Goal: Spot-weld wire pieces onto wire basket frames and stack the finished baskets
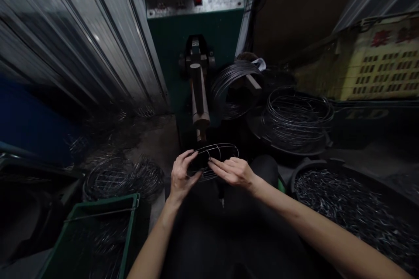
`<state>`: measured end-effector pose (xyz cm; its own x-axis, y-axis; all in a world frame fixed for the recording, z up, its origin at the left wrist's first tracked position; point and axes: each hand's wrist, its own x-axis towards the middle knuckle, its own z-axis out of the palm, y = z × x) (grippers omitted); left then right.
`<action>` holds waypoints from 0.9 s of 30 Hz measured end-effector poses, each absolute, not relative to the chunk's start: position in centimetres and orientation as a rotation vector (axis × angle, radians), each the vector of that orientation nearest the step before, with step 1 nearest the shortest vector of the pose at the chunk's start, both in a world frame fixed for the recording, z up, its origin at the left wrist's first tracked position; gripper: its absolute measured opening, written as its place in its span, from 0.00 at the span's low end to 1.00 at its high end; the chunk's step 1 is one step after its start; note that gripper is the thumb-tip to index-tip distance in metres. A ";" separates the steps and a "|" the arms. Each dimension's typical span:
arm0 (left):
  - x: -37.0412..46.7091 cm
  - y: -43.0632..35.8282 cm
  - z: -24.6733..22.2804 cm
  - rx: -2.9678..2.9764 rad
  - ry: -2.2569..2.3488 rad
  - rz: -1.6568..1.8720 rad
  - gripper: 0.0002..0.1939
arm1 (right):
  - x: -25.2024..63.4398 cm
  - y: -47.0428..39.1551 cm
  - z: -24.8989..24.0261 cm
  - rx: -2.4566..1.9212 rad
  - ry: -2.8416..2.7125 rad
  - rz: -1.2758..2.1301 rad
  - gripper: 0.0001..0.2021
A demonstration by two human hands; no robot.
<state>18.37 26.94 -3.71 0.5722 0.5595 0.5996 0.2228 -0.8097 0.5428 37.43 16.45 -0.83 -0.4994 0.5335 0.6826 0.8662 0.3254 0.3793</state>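
Note:
A round wire rack [220, 153], made of thin metal rings and cross wires, is tilted in front of me below the machine's welding head. My left hand [182, 173] grips its left rim, thumb below and fingers above. On the right side, my right hand [234, 171] has its index finger stretched to a wire crossing near the rack's middle, with the other fingers curled at the wires. My right thumb is mostly hidden. Just beyond the rack, the electrode arm [198, 96] of a green machine [163, 39] points down toward it.
A wire coil [234, 83] hangs beside the machine, and wire rings [297, 117] lie in a black basin at right. A tub of metal bits [347, 209] stands nearer. At left are finished-looking wire racks [109, 178] and a green crate [131, 222]. A yellow crate [382, 65] stands far right.

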 end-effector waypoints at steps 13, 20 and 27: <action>18.4 28.2 -4.6 2.430 0.631 1.159 0.26 | 37.6 17.7 -2.5 -1.275 -2.172 -0.964 0.14; 18.9 29.2 -4.5 2.443 0.612 1.170 0.26 | 38.0 18.4 -2.0 -1.238 -2.165 -1.015 0.12; 19.2 30.2 -4.7 2.442 0.605 1.170 0.26 | 38.3 19.1 -2.1 -1.245 -2.175 -1.026 0.13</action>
